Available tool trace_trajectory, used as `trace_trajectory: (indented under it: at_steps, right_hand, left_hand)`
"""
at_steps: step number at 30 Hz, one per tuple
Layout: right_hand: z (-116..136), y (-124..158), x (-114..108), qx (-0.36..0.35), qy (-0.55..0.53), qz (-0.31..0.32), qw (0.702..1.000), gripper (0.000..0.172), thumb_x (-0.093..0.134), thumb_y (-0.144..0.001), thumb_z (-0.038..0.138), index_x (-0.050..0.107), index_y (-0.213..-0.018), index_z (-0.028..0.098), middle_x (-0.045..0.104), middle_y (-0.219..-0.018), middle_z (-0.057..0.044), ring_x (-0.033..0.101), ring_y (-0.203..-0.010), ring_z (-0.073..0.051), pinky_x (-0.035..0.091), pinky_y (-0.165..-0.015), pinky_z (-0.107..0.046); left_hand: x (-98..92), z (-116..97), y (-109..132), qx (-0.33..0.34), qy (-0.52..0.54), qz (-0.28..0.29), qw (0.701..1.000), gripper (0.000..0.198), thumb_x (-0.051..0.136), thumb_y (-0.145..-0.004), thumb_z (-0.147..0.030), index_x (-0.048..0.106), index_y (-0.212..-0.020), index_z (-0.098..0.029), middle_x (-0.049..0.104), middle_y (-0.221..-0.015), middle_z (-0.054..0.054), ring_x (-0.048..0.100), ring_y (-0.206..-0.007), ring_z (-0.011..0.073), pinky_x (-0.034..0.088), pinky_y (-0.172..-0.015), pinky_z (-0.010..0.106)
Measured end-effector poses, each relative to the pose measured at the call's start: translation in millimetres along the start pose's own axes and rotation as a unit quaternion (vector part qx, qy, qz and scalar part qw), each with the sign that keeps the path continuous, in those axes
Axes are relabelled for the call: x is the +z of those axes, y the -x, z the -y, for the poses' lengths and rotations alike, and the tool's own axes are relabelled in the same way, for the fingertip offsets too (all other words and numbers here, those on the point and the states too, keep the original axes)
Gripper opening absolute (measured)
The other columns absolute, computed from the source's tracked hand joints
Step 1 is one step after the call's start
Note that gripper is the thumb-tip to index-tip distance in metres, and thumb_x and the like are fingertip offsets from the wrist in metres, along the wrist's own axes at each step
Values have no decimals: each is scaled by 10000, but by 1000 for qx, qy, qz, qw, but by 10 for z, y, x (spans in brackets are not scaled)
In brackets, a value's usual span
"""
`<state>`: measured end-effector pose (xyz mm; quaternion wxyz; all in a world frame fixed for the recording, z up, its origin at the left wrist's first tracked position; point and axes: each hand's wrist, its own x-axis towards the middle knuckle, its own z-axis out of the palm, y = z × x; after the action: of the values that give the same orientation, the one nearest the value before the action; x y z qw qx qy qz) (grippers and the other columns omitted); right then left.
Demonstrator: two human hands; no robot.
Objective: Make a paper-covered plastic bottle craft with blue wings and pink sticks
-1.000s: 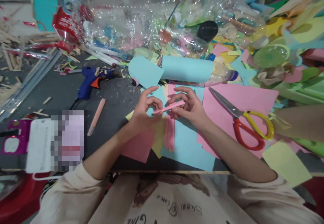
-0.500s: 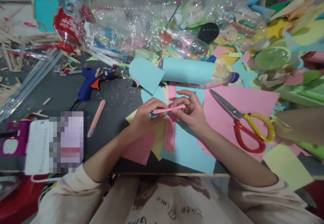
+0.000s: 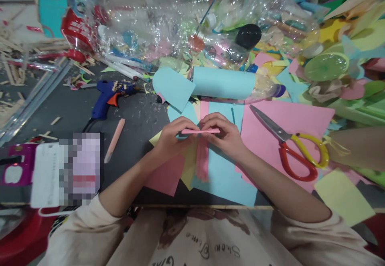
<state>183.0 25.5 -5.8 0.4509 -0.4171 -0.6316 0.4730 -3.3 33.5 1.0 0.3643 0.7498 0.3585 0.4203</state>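
Both hands meet over the paper sheets at the middle of the table. My left hand (image 3: 174, 136) and my right hand (image 3: 221, 133) are closed on a narrow folded strip of pink paper (image 3: 211, 131), held level between the fingertips and thumbs. Under them lie more pink paper strips (image 3: 202, 164) on a light blue sheet (image 3: 224, 178). Right of my right hand, scissors (image 3: 285, 138) with one yellow and one red handle rest on a pink sheet (image 3: 261, 150). Beyond the hands lies a bottle wrapped in blue paper (image 3: 224, 82), with a blue paper piece (image 3: 173, 87) beside it.
A blue glue gun (image 3: 104, 97) and a pale pink stick (image 3: 115, 140) lie to the left, near a white power bank-like box (image 3: 45, 174). Clear plastic bottles (image 3: 135, 25) and paper scraps pile up at the back. Another person's arm (image 3: 357, 146) reaches in at right.
My right hand's raised fingers have come down onto the pink strip, closer to my left hand. The strip now lies more level.
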Motion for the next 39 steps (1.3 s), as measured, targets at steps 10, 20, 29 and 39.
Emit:
trace_trajectory:
  at_steps: [10, 20, 29, 39]
  right_hand:
    - [-7, 11, 8, -22, 1, -15, 1000, 127, 660, -854, 354, 616, -802, 248, 600, -927, -48, 622, -903, -199, 515, -743, -374]
    - [11, 1, -18, 19, -6, -21, 1000, 153, 678, -834, 330, 588, -750, 239, 605, -934, -48, 621, -931, -205, 511, -790, -394]
    - [30, 1, -24, 40, -15, -13, 999, 148, 690, -820, 311, 603, -731, 231, 602, -953, -53, 612, -942, -207, 524, -697, -349]
    - [20, -5, -25, 51, -23, -35, 998, 195, 683, -827, 388, 595, -735, 241, 601, -954, -55, 614, -941, -216, 519, -774, -398]
  left_hand:
    - [-18, -6, -31, -29, 21, -18, 999, 208, 631, -888, -362, 643, -773, -189, 660, -705, 14, 579, -647, 112, 437, -587, 226]
    - [-11, 25, 20, -163, 136, -58, 976, 321, 727, -779, -474, 626, -910, -199, 651, -811, 23, 614, -732, 131, 486, -675, 250]
    - [-6, -9, 17, -150, 153, -70, 974, 287, 745, -774, -431, 620, -881, -196, 637, -747, 6, 607, -681, 117, 502, -661, 246]
    - [-58, -16, -7, -178, 111, -62, 976, 316, 704, -781, -507, 643, -765, -197, 647, -743, 26, 591, -684, 131, 498, -651, 262]
